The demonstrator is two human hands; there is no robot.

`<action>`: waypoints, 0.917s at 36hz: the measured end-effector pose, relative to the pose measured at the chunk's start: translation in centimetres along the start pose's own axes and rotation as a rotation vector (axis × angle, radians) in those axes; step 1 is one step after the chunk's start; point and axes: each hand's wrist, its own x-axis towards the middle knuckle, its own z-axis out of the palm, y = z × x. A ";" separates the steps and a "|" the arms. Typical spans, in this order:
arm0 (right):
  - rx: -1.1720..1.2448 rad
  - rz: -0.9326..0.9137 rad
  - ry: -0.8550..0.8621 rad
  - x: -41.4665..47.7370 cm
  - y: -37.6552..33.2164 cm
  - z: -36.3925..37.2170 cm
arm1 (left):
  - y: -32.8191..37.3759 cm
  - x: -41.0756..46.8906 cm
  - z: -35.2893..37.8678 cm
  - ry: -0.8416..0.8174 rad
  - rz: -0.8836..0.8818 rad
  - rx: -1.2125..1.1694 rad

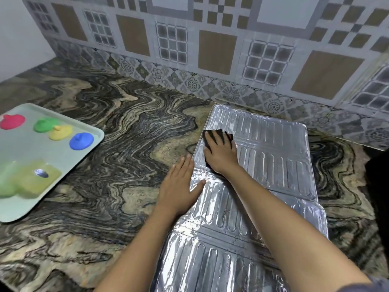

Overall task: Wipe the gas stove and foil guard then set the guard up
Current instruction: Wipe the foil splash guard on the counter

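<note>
The silver ribbed foil guard (pixel 273 157) lies flat and unfolded on the marbled counter, running from the wall toward me. My right hand (pixel 221 152) presses a dark cloth (pixel 219 133) onto the far panel's left side, fingers spread on top of it. My left hand (pixel 181 186) lies flat with fingers apart on the guard's left edge at the fold, thumb on the foil. A dark shape at the right edge (pixel 379 186) may be the stove; too little shows to tell.
A pale green tray (pixel 42 199) sits on the counter at left, holding red, green, yellow and blue lids and green and yellow sponges. A patterned tile wall (pixel 210 49) backs the counter (pixel 126 133).
</note>
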 end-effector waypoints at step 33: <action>0.038 0.010 -0.109 -9.7 16.0 -5.6 | 0.0 0.3 0.4 -0.027 -0.030 -0.004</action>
